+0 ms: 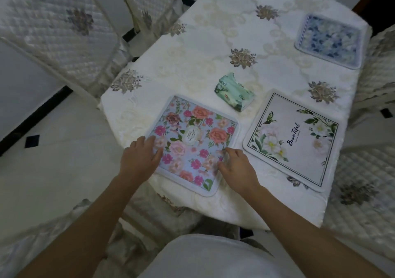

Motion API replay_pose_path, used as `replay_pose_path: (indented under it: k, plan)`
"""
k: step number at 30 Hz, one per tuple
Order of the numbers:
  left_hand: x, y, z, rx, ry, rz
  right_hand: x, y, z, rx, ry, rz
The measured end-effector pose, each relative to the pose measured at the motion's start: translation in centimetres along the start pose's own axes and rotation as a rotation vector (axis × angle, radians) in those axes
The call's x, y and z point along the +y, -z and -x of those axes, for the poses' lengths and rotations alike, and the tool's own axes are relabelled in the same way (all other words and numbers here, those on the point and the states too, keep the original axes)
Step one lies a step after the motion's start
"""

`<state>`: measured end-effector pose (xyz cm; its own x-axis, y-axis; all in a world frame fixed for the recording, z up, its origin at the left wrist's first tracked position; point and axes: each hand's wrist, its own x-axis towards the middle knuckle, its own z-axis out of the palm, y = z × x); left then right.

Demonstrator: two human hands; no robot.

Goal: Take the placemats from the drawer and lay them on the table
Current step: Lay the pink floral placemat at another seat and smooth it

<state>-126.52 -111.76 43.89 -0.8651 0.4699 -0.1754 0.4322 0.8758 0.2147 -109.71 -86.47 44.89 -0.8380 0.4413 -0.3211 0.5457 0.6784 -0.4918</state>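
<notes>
The pink floral placemat [193, 128] lies flat at the tabletop's [213, 48] near-left corner, under both hands. The left hand [141, 160] rests flat on its left edge, fingers straight. The right hand [237, 168] sits at its near-right part, fingers bent, tips touching the mat; a pinch cannot be made out.

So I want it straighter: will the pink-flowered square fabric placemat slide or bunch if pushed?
The pink-flowered square fabric placemat lies flat with soft rounded corners, so it is probably light and floppy. On the cream embroidered tablecloth it may drag the cloth rather than slide.
</notes>
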Motion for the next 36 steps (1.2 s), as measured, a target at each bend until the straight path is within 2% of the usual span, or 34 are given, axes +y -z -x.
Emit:
replay_pose_path:
  k: [4, 8, 11, 16, 23, 28, 33, 36]
  plan:
    - [-1.0, -0.6, -1.9, -0.019, -0.005, 0.043, -0.1, -1.0, -0.4, 0.082, -0.087, 0.011]
    - [-0.9, -0.4, -3.0, 0.024, 0.026, 0.145, 0.0, -1.4, -0.6, 0.043, -0.101, 0.006]
    - [-0.9, -0.1, -3.7, 0.000, 0.055, 0.232, 0.1, -1.4, -0.7, 0.060, -0.118, -0.080]
    - [-1.8, 0.3, -4.5, -0.041, 0.122, 0.317, -0.3, -1.3, -1.4, 0.067, -0.253, -0.300]
    - [-3.3, 0.4, -3.4, -0.102, 0.122, 0.394, -1.5, -2.8, -0.8, 0.034, -0.173, -0.327]
    - [-3.8, 0.7, -2.3, -0.065, 0.121, 0.412, -1.6, -3.3, 0.1, 0.014, -0.130, -0.310]
    - [-3.8, 0.5, -0.5, -0.070, 0.147, 0.476, -1.4, -3.2, 1.2, 0.078, -0.123, -0.343]
    - [-3.2, 0.6, 0.8, -0.121, 0.182, 0.624, -0.8, -2.5, 1.7, 0.120, -0.088, -0.373]
